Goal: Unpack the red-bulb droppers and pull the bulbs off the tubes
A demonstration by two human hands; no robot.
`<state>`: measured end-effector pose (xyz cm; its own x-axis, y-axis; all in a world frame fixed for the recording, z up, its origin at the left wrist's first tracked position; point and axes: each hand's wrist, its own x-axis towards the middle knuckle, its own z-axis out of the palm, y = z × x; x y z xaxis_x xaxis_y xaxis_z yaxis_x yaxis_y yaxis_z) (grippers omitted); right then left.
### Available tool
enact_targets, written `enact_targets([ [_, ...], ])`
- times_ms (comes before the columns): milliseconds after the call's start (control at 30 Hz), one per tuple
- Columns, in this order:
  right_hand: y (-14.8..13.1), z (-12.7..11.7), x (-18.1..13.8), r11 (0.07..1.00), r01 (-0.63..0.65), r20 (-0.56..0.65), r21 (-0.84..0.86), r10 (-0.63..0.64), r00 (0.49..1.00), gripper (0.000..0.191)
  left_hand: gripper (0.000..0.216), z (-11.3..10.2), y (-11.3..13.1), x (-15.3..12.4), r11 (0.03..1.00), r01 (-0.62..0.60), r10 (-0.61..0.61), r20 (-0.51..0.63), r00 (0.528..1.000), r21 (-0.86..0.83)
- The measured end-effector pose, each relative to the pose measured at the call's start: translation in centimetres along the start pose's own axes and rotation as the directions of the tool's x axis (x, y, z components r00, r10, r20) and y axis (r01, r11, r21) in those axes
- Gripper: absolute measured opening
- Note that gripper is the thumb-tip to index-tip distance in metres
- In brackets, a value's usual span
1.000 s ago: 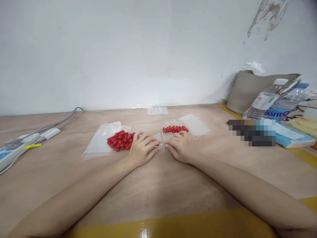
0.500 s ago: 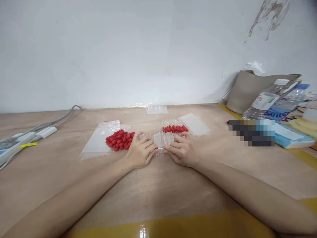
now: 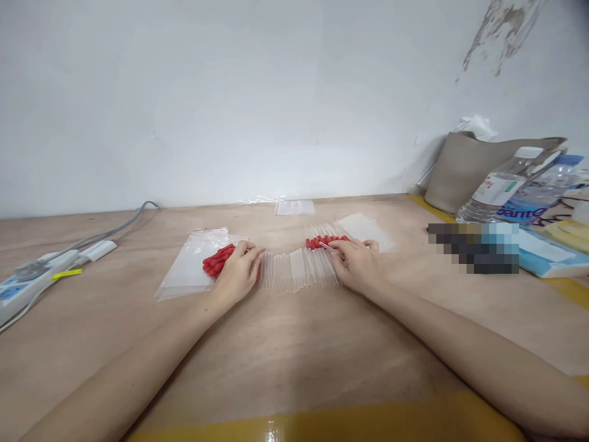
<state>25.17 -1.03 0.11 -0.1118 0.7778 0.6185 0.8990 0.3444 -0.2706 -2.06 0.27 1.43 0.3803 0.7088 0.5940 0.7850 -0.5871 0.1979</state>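
Observation:
My left hand [image 3: 239, 270] lies on the right side of a pile of red rubber bulbs [image 3: 215, 261], its fingers curled down into them; what they grip is hidden. My right hand [image 3: 358, 264] pinches a thin clear tube [image 3: 329, 248] between thumb and fingers, just in front of a short row of tubes fitted with red bulbs [image 3: 324, 240]. Between the hands a curved row of bare clear tubes [image 3: 297, 276] lies flat on the wooden table [image 3: 294, 350].
Clear plastic bags lie under the bulb pile [image 3: 186, 270], behind my right hand [image 3: 368, 228] and near the wall [image 3: 294, 207]. A power strip with cable [image 3: 27, 282] is at the left. A beige bag [image 3: 464, 169], water bottles [image 3: 497, 187] and a blue pack [image 3: 547, 255] stand at the right.
The hands have parted from the middle of the tube row. My left hand moved left onto the red bulbs; my right hand moved right and back, holding one tube.

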Motion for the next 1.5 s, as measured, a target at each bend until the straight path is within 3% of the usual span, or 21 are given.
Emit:
enact_targets([
  [233, -0.3, 0.4, -0.5, 0.998, 0.039, 0.032, -0.044, -0.038, 0.999, 0.022, 0.032, 0.1, -0.8, 1.2, 0.998, 0.012, -0.012, -0.001, 1.000, 0.059],
  [467, -0.5, 0.0, -0.7, 0.981, 0.196, 0.138, 0.003, -0.195, 0.971, 0.037, 0.017, -2.3, -2.3, 2.8, 0.966, 0.235, -0.235, -0.009, 0.972, 0.110],
  [567, -0.4, -0.3, -0.6, 0.983, 0.180, 0.146, 0.034, -0.183, 0.972, 0.043, 0.023, -2.5, -3.2, 3.6, 0.932, 0.319, -0.331, 0.041, 0.943, 0.174],
  [733, 0.1, -0.1, -0.4, 0.990, 0.118, 0.076, 0.072, -0.123, 0.989, 0.036, 0.026, -2.0, -4.4, 5.9, 0.886, 0.337, -0.410, 0.200, 0.890, 0.318],
  [900, 0.8, 0.2, -0.1, 0.996, 0.042, 0.021, 0.073, -0.043, 0.999, 0.033, 0.028, -1.7, -5.2, 7.5, 0.827, 0.325, -0.512, 0.376, 0.772, 0.458],
  [1000, 1.2, 0.3, 0.1, 0.998, -0.004, 0.004, 0.061, 0.004, 1.000, 0.034, 0.030, -2.1, -5.1, 8.2, 0.795, 0.350, -0.564, 0.393, 0.726, 0.495],
  [1100, 1.4, 0.3, 0.3, 0.997, -0.066, 0.029, 0.052, 0.064, 0.998, 0.039, 0.031, -2.3, -4.4, 9.2, 0.793, 0.408, -0.581, 0.360, 0.730, 0.453],
  [1200, 1.5, 0.3, 0.4, 0.989, -0.137, 0.070, 0.053, 0.133, 0.989, 0.041, 0.031, -1.3, -2.9, 10.4, 0.847, 0.402, -0.518, 0.371, 0.770, 0.348],
  [1300, 1.6, 0.3, 0.5, 0.980, -0.185, 0.082, 0.067, 0.180, 0.980, 0.039, 0.027, 1.0, -0.7, 11.5, 0.898, 0.367, -0.438, 0.422, 0.794, 0.240],
  [1400, 1.7, 0.3, 0.5, 0.974, -0.213, 0.090, 0.077, 0.206, 0.974, 0.039, 0.024, 3.8, 1.6, 12.4, 0.910, 0.390, -0.406, 0.487, 0.773, 0.140],
  [1500, 1.8, 0.4, 0.6, 0.968, -0.239, 0.094, 0.079, 0.231, 0.968, 0.040, 0.030, 6.3, 3.2, 12.8, 0.874, 0.478, -0.452, 0.516, 0.727, 0.093],
])
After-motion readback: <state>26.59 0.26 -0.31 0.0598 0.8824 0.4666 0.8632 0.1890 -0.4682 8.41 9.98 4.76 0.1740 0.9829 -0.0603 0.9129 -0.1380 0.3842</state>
